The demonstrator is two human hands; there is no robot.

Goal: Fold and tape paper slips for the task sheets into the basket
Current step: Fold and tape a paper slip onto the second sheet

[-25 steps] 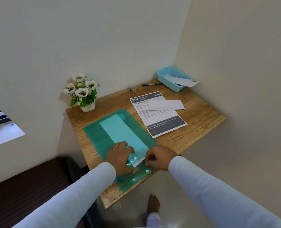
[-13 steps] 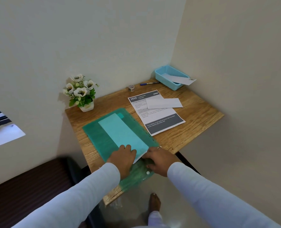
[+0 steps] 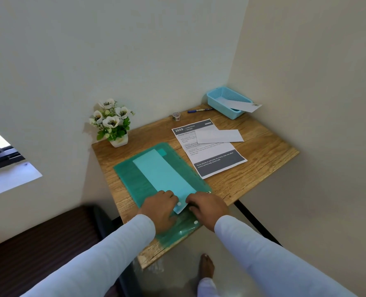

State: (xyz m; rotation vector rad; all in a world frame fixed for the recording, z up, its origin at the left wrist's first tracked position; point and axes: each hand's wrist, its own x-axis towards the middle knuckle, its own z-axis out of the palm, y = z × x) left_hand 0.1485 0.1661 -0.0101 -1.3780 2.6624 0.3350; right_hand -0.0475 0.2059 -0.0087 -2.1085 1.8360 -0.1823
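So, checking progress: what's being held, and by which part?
Left hand grips the paper slip, near end; right hand seemingly the green folder, near edge.

The task sheet (image 3: pixel 211 154) header reads "2659", "LIVING ROOM" and "Change Pillow Covers" (smaller print blurred)

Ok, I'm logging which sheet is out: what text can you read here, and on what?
"2659": task sheet, dark header.
"LIVING ROOM": same header.
"Change Pillow Covers": title beneath, its end running under the white slip.
"Throw pillows on sofa (with old covers), clean new pillow covers, laundry bag, laundry area": bottom grey band.
Body text, and the mark on the far slip in the basket: too small to read.
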